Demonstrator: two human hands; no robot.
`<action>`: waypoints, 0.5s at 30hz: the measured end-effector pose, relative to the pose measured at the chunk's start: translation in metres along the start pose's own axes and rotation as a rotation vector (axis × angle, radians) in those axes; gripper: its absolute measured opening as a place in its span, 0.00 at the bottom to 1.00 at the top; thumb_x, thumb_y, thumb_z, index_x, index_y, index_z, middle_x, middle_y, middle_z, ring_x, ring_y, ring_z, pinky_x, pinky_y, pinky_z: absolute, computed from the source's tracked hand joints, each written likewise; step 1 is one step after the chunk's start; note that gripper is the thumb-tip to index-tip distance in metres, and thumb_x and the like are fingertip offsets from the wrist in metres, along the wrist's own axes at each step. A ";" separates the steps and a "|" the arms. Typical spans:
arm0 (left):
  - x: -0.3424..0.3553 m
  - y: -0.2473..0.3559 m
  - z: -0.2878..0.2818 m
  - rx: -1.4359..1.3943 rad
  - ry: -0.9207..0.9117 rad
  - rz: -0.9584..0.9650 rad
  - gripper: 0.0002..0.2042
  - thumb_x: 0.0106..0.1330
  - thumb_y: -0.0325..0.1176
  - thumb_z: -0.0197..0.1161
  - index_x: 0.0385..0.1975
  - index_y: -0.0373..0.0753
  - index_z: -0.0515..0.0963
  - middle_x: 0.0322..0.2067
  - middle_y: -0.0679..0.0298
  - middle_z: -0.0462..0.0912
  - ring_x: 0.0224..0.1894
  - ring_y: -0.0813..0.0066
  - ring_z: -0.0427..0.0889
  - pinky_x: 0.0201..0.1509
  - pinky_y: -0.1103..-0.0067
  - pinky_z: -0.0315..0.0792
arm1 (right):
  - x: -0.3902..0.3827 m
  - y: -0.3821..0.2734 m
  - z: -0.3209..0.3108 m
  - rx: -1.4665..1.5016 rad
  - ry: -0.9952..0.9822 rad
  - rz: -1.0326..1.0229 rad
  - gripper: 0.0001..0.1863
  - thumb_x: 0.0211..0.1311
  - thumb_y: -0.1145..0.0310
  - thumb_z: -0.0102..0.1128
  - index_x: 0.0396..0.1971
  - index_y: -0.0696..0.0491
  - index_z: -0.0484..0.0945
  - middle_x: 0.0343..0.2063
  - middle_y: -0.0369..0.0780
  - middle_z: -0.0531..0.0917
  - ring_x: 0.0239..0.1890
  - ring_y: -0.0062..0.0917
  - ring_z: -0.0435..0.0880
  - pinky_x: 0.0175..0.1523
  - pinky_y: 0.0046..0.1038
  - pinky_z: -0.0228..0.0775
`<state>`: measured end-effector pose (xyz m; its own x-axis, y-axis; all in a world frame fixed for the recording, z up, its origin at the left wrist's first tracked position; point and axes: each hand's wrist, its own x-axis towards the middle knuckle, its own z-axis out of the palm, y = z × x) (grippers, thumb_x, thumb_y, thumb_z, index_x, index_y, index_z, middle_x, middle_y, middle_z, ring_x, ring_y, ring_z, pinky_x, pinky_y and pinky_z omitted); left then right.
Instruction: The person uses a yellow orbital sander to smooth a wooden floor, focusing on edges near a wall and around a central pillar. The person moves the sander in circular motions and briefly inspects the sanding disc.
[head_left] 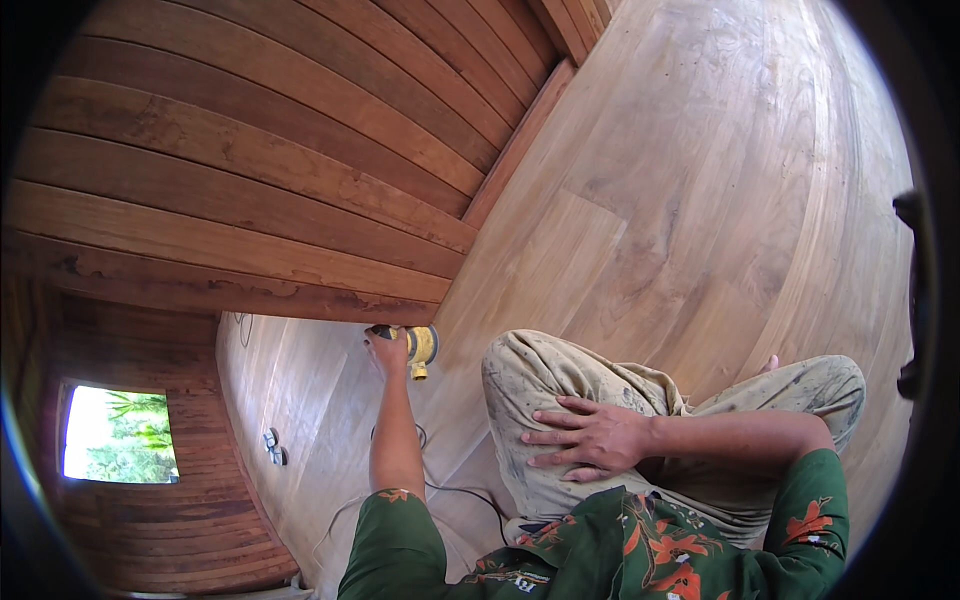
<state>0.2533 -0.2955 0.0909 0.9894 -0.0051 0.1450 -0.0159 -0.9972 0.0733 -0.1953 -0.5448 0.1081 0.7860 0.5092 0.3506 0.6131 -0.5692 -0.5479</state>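
Note:
My left arm stretches forward, and my left hand (387, 350) is wrapped round the dark grip of a yellow and black power sander (422, 345). The sander is on the pale wooden floor (560, 260), close to the corner where the plank wall ends. Its underside is hidden. My right hand (592, 437) lies with spread fingers on my left thigh, over stained beige trousers (535, 385), and holds nothing. A dark cord (470, 491) runs across the floor beside my left arm.
A reddish plank wall (270, 150) rises at the upper left, with a wooden strip (520, 145) along its foot. Small round grey objects (273, 446) lie on the floor farther left. Beyond them, another plank wall (150, 530) has a bright window opening (120, 435).

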 end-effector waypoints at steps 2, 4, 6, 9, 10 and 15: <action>0.001 0.001 0.000 -0.011 -0.001 -0.008 0.46 0.60 0.57 0.77 0.74 0.40 0.66 0.67 0.43 0.77 0.68 0.42 0.81 0.69 0.51 0.76 | 0.000 0.000 0.000 -0.002 -0.002 0.001 0.32 0.87 0.40 0.35 0.84 0.32 0.63 0.87 0.34 0.55 0.88 0.42 0.48 0.87 0.59 0.40; 0.002 0.000 0.001 -0.017 -0.009 -0.012 0.45 0.59 0.57 0.78 0.73 0.40 0.66 0.67 0.43 0.77 0.68 0.42 0.80 0.69 0.51 0.76 | 0.000 0.000 0.000 -0.003 -0.001 0.001 0.33 0.87 0.40 0.35 0.84 0.32 0.63 0.87 0.34 0.55 0.88 0.42 0.48 0.87 0.59 0.40; 0.005 -0.002 0.002 -0.027 -0.007 -0.003 0.45 0.59 0.56 0.78 0.72 0.40 0.67 0.67 0.44 0.77 0.68 0.42 0.80 0.70 0.51 0.76 | 0.000 0.000 0.001 -0.003 0.001 0.001 0.33 0.87 0.40 0.35 0.84 0.32 0.63 0.87 0.34 0.55 0.88 0.43 0.48 0.87 0.59 0.40; 0.011 -0.005 0.005 -0.049 -0.043 -0.013 0.46 0.58 0.55 0.78 0.74 0.40 0.66 0.69 0.42 0.76 0.70 0.41 0.79 0.71 0.50 0.75 | 0.000 0.000 0.000 -0.005 0.001 0.001 0.32 0.87 0.40 0.35 0.84 0.32 0.63 0.87 0.34 0.55 0.88 0.43 0.48 0.87 0.59 0.40; 0.012 -0.007 0.006 -0.040 -0.047 -0.019 0.48 0.58 0.54 0.78 0.76 0.40 0.65 0.70 0.41 0.75 0.70 0.40 0.78 0.72 0.50 0.74 | 0.000 0.000 0.000 -0.007 -0.001 0.001 0.32 0.87 0.40 0.35 0.84 0.32 0.63 0.87 0.34 0.55 0.88 0.43 0.48 0.87 0.59 0.40; 0.015 -0.017 0.011 -0.208 -0.057 0.092 0.55 0.57 0.51 0.79 0.84 0.40 0.56 0.76 0.35 0.68 0.76 0.34 0.69 0.78 0.51 0.67 | 0.000 0.000 -0.001 -0.015 -0.014 0.005 0.32 0.87 0.40 0.35 0.84 0.32 0.63 0.87 0.34 0.55 0.89 0.43 0.48 0.87 0.59 0.40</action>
<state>0.2697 -0.2794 0.0808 0.9889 -0.1051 0.1052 -0.1297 -0.9556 0.2646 -0.1950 -0.5449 0.1089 0.7881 0.5154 0.3366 0.6101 -0.5816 -0.5380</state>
